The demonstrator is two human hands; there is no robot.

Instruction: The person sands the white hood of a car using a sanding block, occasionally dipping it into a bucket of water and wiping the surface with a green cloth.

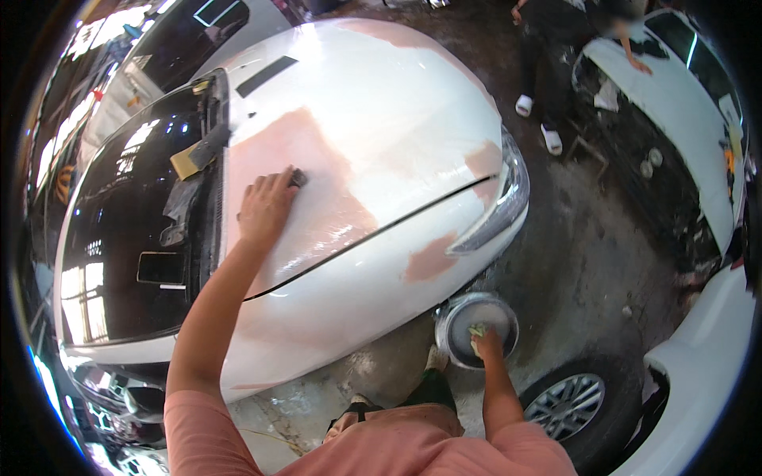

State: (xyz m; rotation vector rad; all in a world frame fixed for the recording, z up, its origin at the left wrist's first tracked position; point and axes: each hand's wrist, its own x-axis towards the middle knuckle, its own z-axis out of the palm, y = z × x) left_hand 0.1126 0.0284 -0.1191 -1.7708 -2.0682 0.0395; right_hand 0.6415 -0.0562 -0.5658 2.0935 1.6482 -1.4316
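My left hand rests on the white car hood, over a large pinkish patch with a wet shine. Its fingers close around a small dark pad, perhaps a sanding block; most of it is hidden under the fingers. Lower right, my right hand reaches down into a round metal basin of greyish water. A pale yellow-green cloth is bunched in that hand's fingers. Beside the headlight are smaller pinkish patches.
On the windshield lie a phone, a yellow sponge or block and dark sheets. A wheel and white fender stand at lower right. Another person works at a white car part, far right.
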